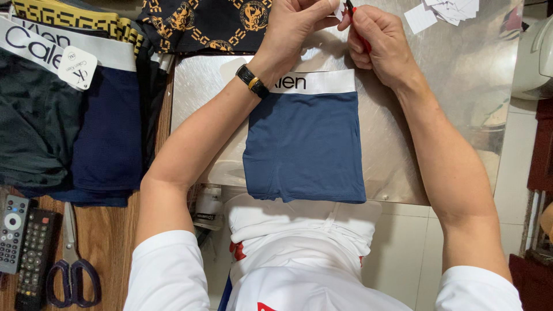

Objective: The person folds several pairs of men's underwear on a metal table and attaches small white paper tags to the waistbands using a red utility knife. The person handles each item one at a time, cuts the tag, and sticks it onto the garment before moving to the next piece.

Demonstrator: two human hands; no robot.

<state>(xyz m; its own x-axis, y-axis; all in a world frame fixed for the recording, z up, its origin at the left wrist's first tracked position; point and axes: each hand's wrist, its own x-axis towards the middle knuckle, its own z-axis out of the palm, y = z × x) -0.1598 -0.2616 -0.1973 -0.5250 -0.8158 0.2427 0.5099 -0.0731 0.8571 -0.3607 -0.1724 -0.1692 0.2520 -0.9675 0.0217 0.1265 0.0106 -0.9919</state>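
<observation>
At top centre, the left hand (291, 26) and right hand (380, 43) both pinch a small white paper tag (340, 8) between their fingers. Below them the folded blue cotton boxer briefs (304, 144) lie flat, lower edge at the shiny metal worktop (455, 103) rim; bare metal spreads rightward, while stacked dark underwear (69, 115) crowds the left.

Pile of folded underwear (69, 115) at 9 o'clock, dark green & navy, white waistbands. Black-and-gold patterned cloth (207, 23) at 12. Two remotes (23, 242) at 8, purple-handled scissors (72, 270) just beside them on wood. Heap of white paper tags (449, 10) at 1, on the metal sheet (461, 86).
</observation>
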